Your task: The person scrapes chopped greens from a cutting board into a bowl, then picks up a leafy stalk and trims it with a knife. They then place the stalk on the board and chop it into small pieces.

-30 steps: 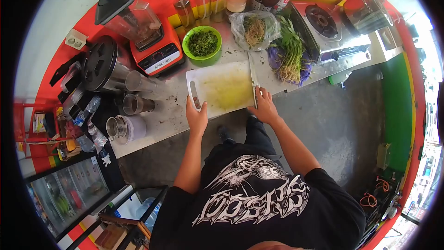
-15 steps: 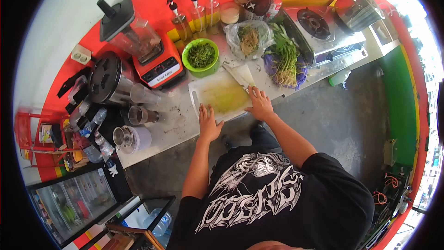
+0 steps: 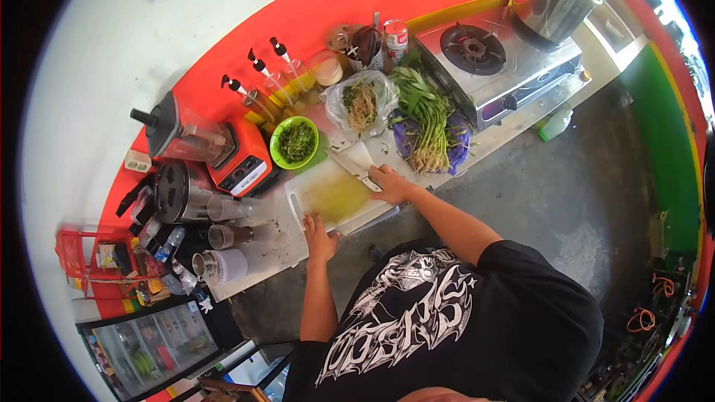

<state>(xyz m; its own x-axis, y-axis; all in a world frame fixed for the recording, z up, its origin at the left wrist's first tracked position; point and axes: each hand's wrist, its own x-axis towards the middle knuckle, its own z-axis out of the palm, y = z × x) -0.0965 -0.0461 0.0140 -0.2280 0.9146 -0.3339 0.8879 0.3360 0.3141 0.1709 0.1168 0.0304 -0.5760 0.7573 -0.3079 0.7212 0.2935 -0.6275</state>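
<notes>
A white cutting board (image 3: pixel 350 216), stained yellow-green in the middle, lies on the counter before me. My left hand (image 3: pixel 319 240) rests on its near left corner, fingers spread. At the board's right side my right hand (image 3: pixel 392 184) has its fingers curled on the handle of a kitchen knife (image 3: pixel 348 166). The blade points up and left across the board's far right part. Just beyond the board stands a green bowl (image 3: pixel 316 150) full of chopped greens (image 3: pixel 296 142). A bunch of leafy greens with roots (image 3: pixel 428 134) lies on purple plastic to the right.
A plastic bag of roots (image 3: pixel 363 104) sits behind the board, near pump bottles (image 3: pixel 261 98). A gas stove (image 3: pixel 491 59) with a large steel pot (image 3: pixel 551 0) is at right. A red blender (image 3: pixel 242 164) and plastic cups (image 3: pixel 227 236) stand at left.
My right hand has gone from lying flat at the board's edge to closing on the knife handle. My left hand stays on the board's corner. The camera view has shifted.
</notes>
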